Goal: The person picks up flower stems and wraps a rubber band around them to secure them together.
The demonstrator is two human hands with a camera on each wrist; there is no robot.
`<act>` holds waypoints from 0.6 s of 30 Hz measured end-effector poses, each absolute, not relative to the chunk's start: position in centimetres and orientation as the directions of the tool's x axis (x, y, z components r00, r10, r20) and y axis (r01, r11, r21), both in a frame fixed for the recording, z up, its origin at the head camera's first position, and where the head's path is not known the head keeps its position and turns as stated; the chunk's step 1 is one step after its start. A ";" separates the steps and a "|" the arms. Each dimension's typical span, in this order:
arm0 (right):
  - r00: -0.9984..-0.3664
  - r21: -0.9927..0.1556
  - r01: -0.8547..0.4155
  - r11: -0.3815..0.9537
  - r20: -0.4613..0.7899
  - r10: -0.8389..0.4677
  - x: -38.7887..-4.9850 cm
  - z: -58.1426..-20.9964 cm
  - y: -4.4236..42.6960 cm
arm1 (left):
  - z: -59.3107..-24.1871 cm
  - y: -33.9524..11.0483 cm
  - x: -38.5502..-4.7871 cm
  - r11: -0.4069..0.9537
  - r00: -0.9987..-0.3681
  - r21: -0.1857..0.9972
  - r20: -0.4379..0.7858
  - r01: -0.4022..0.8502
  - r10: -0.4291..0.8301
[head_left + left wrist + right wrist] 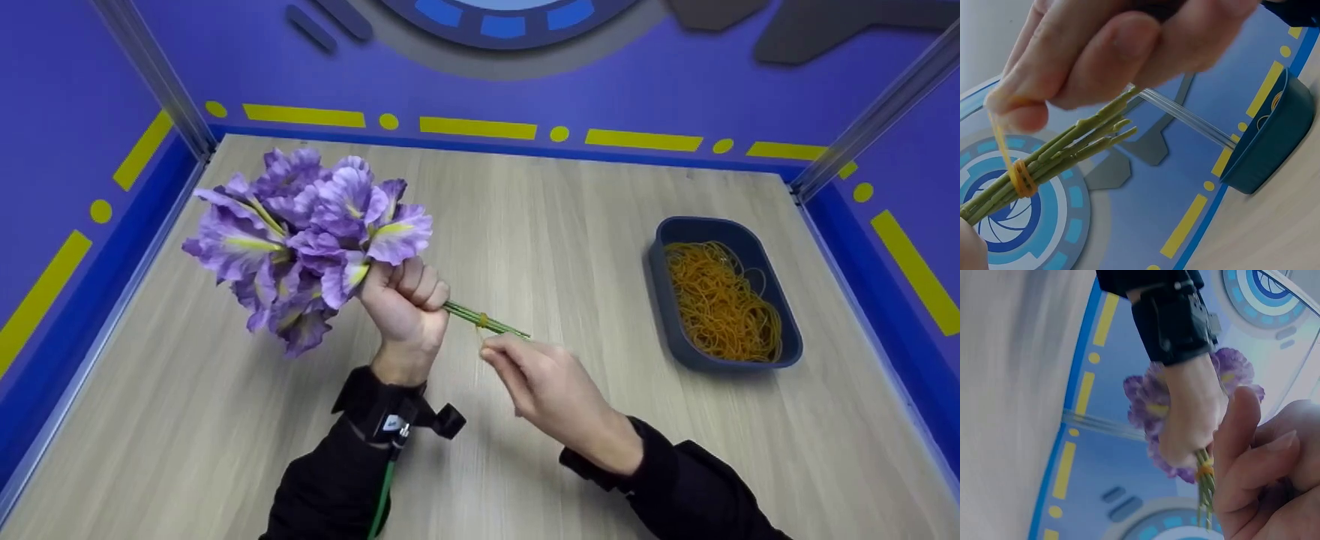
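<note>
My left hand (407, 307) grips a bunch of purple artificial irises (311, 244) by the stems, just under the blooms. The green stems (504, 325) stick out of the fist to the right. Around them a yellow rubber band (1023, 179) is wound in several turns. One loop of it is stretched away from the stems, and my right hand (551, 386) pinches that loop between thumb and fingertips. In the right wrist view the wound band (1205, 469) shows just beyond the left fist.
At the right of the wooden table (525, 465) stands a dark blue plastic box (667, 322) with many orange and yellow rubber bands (720, 304) inside. Blue printed panels (480, 90) wall in the back and both sides. A green cable (384, 487) runs along the left forearm.
</note>
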State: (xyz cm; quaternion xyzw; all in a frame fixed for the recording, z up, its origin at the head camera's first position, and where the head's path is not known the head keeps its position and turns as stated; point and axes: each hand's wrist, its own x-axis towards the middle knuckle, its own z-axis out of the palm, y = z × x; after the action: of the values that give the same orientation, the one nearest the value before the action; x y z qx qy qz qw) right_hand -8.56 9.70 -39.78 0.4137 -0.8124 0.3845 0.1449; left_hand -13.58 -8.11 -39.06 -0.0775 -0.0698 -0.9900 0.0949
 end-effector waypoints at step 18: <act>-0.568 -0.268 -0.813 0.517 0.561 -0.602 -10.2 -36.8 13.6 | -38.5 -8.1 -13.3 -0.987 -0.986 0.099 0.122 0.129 -0.116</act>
State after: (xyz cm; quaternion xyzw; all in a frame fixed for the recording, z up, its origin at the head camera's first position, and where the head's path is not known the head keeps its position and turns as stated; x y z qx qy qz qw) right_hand -10.24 13.60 -36.82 0.4178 -0.8468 0.2586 0.2037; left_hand -13.29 -8.12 -38.53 -0.0578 -0.0533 -0.9950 0.0615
